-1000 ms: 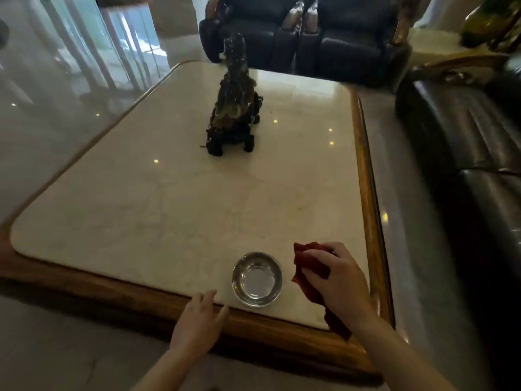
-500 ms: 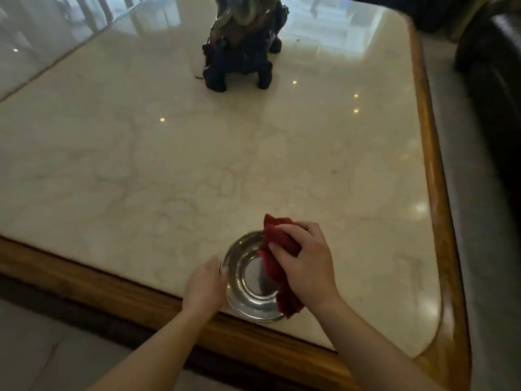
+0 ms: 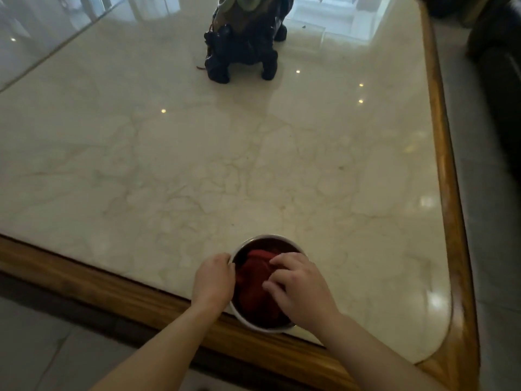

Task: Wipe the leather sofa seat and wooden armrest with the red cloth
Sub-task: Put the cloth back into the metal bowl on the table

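The red cloth (image 3: 255, 280) lies bunched inside a small steel bowl (image 3: 265, 240) near the front edge of the marble table (image 3: 253, 165). My right hand (image 3: 298, 292) presses down on the cloth in the bowl, fingers curled over it. My left hand (image 3: 213, 280) grips the bowl's left rim. A dark leather sofa (image 3: 499, 69) shows only as a sliver at the right edge; its seat and wooden armrest are out of view.
A dark animal figurine (image 3: 245, 43) stands at the far middle of the table. The table has a raised wooden border (image 3: 448, 193). A strip of pale floor (image 3: 490, 249) runs between the table and the sofa.
My right hand carried the cloth from the tabletop into the bowl and pushed it down. My left hand came up from the table's edge and took the bowl's rim. The camera leaned closer.
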